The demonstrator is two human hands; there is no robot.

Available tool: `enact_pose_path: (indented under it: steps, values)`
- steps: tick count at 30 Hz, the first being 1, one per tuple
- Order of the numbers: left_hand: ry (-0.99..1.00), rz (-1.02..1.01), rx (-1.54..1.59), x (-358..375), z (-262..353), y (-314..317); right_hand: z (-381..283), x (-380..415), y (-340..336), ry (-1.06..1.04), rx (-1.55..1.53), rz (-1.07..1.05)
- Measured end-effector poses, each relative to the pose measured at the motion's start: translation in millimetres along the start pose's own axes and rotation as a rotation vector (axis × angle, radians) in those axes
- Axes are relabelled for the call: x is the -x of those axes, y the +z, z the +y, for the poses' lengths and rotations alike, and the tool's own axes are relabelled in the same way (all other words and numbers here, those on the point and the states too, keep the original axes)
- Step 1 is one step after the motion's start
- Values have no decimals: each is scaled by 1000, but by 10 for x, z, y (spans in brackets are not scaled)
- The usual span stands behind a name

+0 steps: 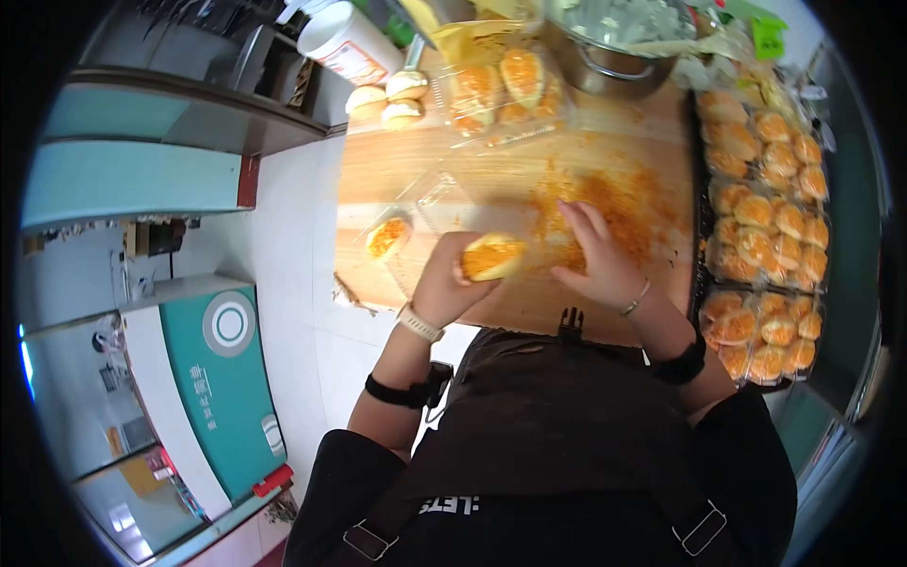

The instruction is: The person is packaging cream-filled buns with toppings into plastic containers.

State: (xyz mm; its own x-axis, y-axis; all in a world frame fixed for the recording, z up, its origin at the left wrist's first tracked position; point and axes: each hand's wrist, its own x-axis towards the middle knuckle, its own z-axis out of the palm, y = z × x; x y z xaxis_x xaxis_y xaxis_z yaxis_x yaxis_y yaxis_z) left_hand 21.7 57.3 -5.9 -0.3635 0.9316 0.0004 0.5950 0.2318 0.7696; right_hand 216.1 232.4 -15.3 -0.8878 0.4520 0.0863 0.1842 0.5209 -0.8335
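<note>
My left hand [448, 285] is wrapped round the side of a bun [494, 257], whose upper face is coated with orange shreds that look like meat floss. To its right, my right hand [607, 266] has its fingers stretched out and its thumb apart, over the near edge of a loose pile of orange floss [631, 210] on the wooden board [510, 180]. Left of my left hand, another floss-topped bun [387, 238] lies in a clear plastic box [440, 190].
At the back stand a box of coated buns [521, 76], several plain buns [402, 114], a white tub [350, 43] and a metal bowl [619, 71]. Packed trays of buns [763, 236] line the right side. The board's near edge runs along my apron [567, 425].
</note>
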Motion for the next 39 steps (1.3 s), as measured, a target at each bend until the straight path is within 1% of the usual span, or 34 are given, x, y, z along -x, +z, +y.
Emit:
enact_pose_path:
  steps: [2, 5, 6, 8, 10, 11, 14, 15, 18, 20, 21, 22, 24, 26, 28, 30, 32, 33, 36, 38, 39]
  values:
    - [-183, 192, 181, 366, -375, -164, 181, 54, 82, 50, 20, 1]
    - [-315, 424, 169, 735, -780, -405, 247, 128, 162, 125, 42, -4]
    - [-383, 442, 20, 814, -845, -456, 240, 137, 177, 145, 51, -3]
    - [-354, 435, -153, 897, -1067, -466, 245, 146, 221, 149, 56, -35]
    - [-351, 368, -258, 832, -1152, -444, 248, 138, 239, 150, 56, -46]
    - [-349, 335, -311, 806, -1178, -430, 235, 128, 256, 148, 48, -46]
    - [-304, 332, -557, 695, -1154, -382, 208, 82, 253, 130, 56, -33]
    - [-327, 313, -571, 667, -1170, -378, 205, 77, 253, 125, 64, -25]
    - [-335, 359, -662, 597, -1130, -350, 244, 107, 211, 133, 90, 10]
    - [-296, 335, -603, 592, -1123, -399, 283, 178, 176, 172, 136, 30]
    - [-264, 324, -563, 536, -1007, -471, 306, 204, 156, 187, 158, 46]
    - [-231, 312, -526, 434, -962, -550, 324, 221, 137, 221, 145, 65]
    - [-94, 354, -453, 170, -1070, -774, 343, 287, 125, 295, 113, 95]
    - [7, 396, -437, -349, -1205, -1033, 338, 329, 111, 358, 55, 124]
    - [22, 369, -423, -952, -1499, -1170, 302, 300, 104, 398, 25, 141]
    - [-196, 266, -259, -1554, -1867, -1187, 267, 302, 94, 428, 26, 149]
    - [-361, 167, -152, -1995, -2212, -1169, 283, 360, 58, 419, 153, 206]
    - [-355, 152, -220, -2110, -2251, -1154, 297, 395, 21, 415, 221, 233]
    - [-274, 53, 240, -2197, -2328, -1022, 400, 578, -2, 500, 337, 345]
    - [-145, 228, 22, -2243, -2618, -945, 455, 650, -11, 503, 398, 329]
    - [-175, 201, -37, -2240, -2621, -962, 492, 690, -10, 508, 427, 319]
